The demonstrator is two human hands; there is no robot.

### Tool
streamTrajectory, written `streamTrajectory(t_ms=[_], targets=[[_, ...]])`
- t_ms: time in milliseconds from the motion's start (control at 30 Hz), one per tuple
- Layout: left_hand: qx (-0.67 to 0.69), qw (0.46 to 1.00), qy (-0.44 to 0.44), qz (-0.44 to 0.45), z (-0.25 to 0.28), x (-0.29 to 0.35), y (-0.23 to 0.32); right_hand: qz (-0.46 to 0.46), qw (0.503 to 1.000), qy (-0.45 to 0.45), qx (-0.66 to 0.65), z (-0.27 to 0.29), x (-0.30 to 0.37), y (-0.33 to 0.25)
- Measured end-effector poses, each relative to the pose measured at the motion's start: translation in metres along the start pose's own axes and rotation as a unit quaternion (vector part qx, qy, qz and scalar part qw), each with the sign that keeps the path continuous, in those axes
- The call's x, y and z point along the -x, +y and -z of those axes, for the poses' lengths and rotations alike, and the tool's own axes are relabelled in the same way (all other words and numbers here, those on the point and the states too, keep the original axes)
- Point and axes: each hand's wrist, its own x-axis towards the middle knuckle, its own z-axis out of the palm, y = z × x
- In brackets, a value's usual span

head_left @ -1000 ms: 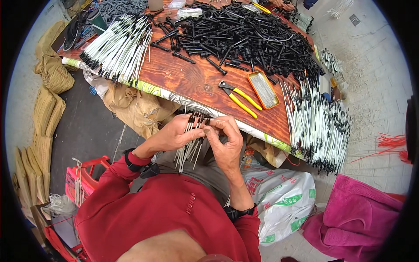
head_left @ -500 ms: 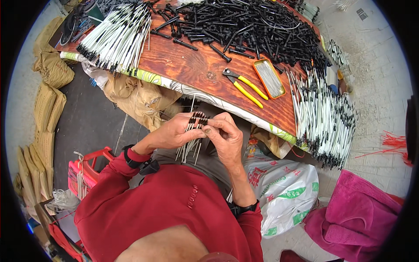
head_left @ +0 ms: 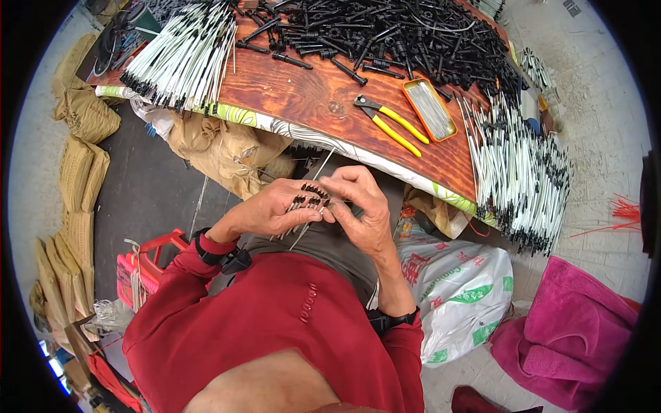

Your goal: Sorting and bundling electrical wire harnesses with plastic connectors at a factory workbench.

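Note:
In front of my lap, my left hand (head_left: 265, 208) is closed round a small bunch of thin white rods with black ends (head_left: 315, 197). The black ends stand in rows above the fingers, and the lower parts are mostly hidden. Close against them on the right, my right hand (head_left: 366, 212) has thumb and fingers pinched together at a thin wire, which crosses by the black ends and is hard to see. One long pale rod sticks up past the bunch toward the table edge.
On the wooden table (head_left: 296, 103) lie yellow-handled pliers (head_left: 396, 127), an orange-rimmed tin of thin wires (head_left: 428, 110), a heap of black plastic parts (head_left: 392, 38) and white-rod piles at left (head_left: 186, 55) and right (head_left: 523, 179). A white plastic bag (head_left: 458, 296) stands beside my right arm.
My right hand has shifted slightly right and its fingers have bent differently at the black ends. The bunch has tilted, showing more black ends and less of the rods' lower parts.

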Motion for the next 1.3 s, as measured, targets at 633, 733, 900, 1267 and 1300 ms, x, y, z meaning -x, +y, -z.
streamTrajectory(t_ms=[633,733,900,1267,1300], targets=[[0.024,0.999,0.032,-0.016,-0.005,0.004,-0.005,0.059,0.984,0.006,0.167,0.000,-0.004,0.003],[0.030,0.999,0.021,-0.003,-0.003,0.006,-0.005,0.064,0.984,0.015,0.163,-0.002,-0.006,0.007],[0.070,0.997,-0.013,0.016,0.000,0.009,-0.007,0.077,0.985,0.012,0.156,-0.004,-0.007,0.006],[0.072,0.996,-0.049,0.016,0.005,-0.001,-0.014,0.058,0.983,0.031,0.172,-0.005,-0.006,0.010],[0.070,0.997,-0.040,0.006,0.005,-0.002,-0.016,0.063,0.982,0.036,0.175,-0.005,-0.007,0.011]])
